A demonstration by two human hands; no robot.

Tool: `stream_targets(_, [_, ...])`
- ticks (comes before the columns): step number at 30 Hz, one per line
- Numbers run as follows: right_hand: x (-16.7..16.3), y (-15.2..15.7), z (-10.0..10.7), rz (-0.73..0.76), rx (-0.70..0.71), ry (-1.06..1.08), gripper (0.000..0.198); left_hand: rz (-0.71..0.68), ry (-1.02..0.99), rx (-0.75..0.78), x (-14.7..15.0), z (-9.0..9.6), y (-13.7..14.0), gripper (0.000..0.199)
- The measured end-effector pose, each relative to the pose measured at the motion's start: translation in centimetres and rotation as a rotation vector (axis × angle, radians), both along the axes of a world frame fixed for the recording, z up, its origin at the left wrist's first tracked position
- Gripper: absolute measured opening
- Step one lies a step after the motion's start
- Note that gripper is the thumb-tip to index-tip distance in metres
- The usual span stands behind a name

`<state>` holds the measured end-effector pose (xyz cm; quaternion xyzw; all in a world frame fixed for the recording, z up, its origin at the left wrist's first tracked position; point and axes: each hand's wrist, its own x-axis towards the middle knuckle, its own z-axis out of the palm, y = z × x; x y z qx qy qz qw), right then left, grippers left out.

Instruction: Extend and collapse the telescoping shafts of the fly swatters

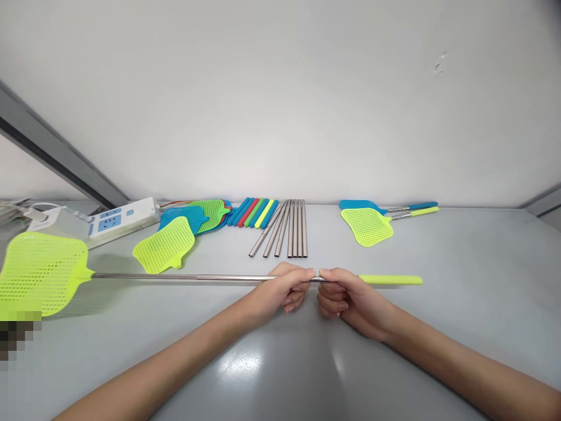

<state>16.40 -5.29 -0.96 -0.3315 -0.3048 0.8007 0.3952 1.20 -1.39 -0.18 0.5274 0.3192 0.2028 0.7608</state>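
A fly swatter [184,277] with a long metal rod lies level across my view, held by both hands. Its yellow-green mesh head [44,272] reaches the left edge, and its yellow-green grip [390,280] sticks out to the right. My left hand [287,286] is closed round the metal rod. Close beside it, my right hand [346,295] is closed round the rod near the grip. The thumbs point at each other with a small gap of bare metal between them. The rod inside each fist is hidden.
Behind my hands lie several metal tubes [298,228] and a row of coloured grips [253,212]. Loose swatter heads [164,245] overlap at the left, beside a white power strip [127,219]. Two shorter swatters [368,225] lie at the back right, near the wall [307,105].
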Motion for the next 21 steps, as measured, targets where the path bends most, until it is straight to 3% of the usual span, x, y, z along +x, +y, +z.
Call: stream_targets(21, [0.8, 0.6, 1.3, -0.041, -0.118, 0.029, 0.039, -0.019, 0.017, 0.045, -0.6, 1.3, 1.5, 0.040])
